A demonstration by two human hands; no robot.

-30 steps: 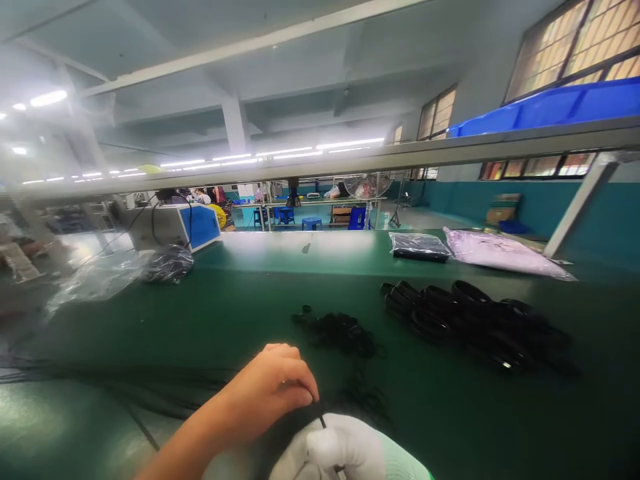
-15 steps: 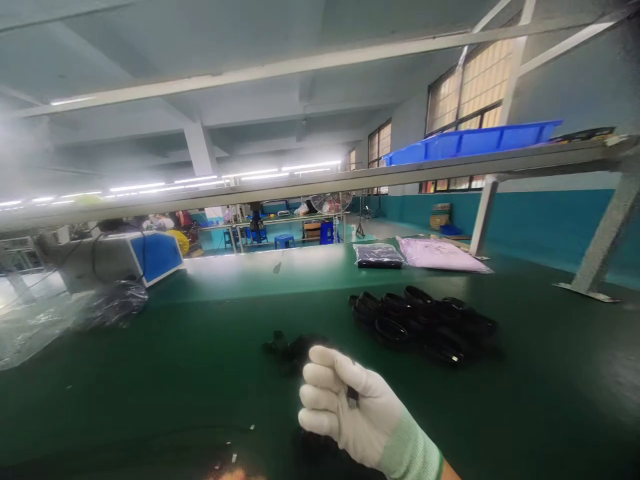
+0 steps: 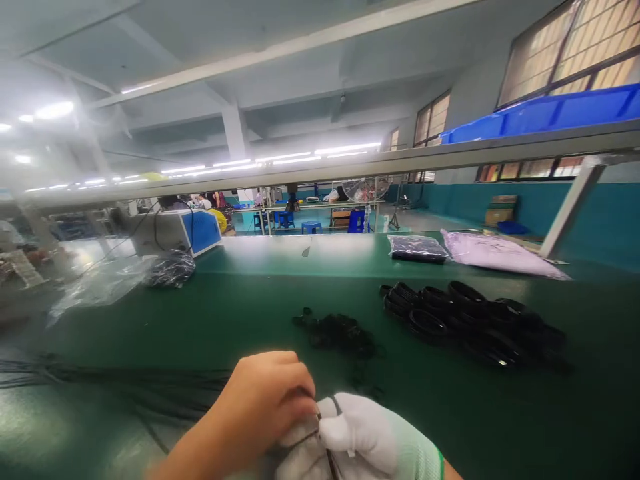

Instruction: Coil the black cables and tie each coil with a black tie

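Low in the middle of the view, my two hands meet above the green worktop. My right hand (image 3: 360,433), in a white glove with a pale green cuff, is closed around a thin dark cable (image 3: 331,463). Against the glove, my bare left hand (image 3: 267,397) has its fingers curled and pinched at the upper end of that cable. The left fingertips are partly hidden. Just beyond the hands lies a loose heap of small black parts (image 3: 343,333). A bundle of long black cables (image 3: 125,381) stretches across the worktop at left.
Black rings (image 3: 465,320) form a pile at right. Behind them lie a dark bagged pack (image 3: 417,248) and a pink bagged pack (image 3: 500,255). Clear plastic (image 3: 107,283) and a blue-fronted machine (image 3: 203,230) are at left. A shelf bar (image 3: 300,175) crosses overhead, holding a blue tray (image 3: 550,117).
My bare left hand has risen from the bottom edge to meet the gloved right hand, which has moved lower. The view has swung left, bringing the cable bundle into sight.
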